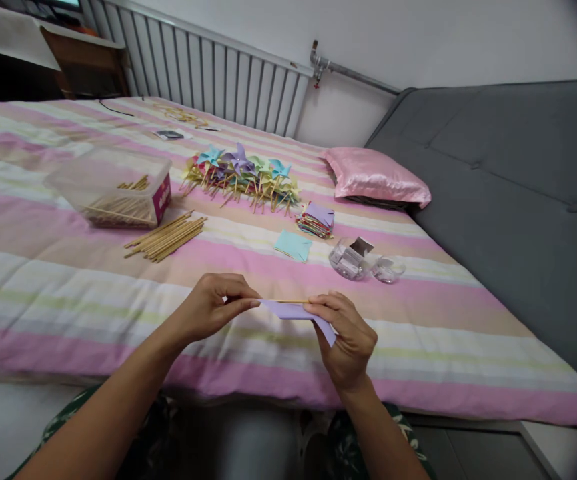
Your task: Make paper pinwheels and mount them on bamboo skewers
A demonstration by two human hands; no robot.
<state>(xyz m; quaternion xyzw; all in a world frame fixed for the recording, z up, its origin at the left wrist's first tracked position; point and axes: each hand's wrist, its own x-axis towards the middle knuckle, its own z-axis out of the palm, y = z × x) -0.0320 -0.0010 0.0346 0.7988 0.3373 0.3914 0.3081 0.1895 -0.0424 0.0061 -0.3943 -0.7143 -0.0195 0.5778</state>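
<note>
A piece of purple paper (293,311) is stretched between my two hands above the front of the bed. My left hand (218,303) pinches its left corner between thumb and fingertips. On the other side, my right hand (345,333) grips the paper together with a thin wooden stick (288,301), which runs along its upper edge. The paper's right end bends down below my right fingers. Whether the stick's left end is also in my left fingertips, I cannot tell. Beyond my hands lie a light blue paper square (293,246) and a stack of coloured paper squares (315,220).
Loose wooden sticks (168,238) lie before a clear plastic box (113,177) holding more sticks. Several finished paper pinwheels (238,170) are heaped farther back. Two small clear containers (351,259) stand right, near a pink pillow (375,175) and grey headboard (498,200).
</note>
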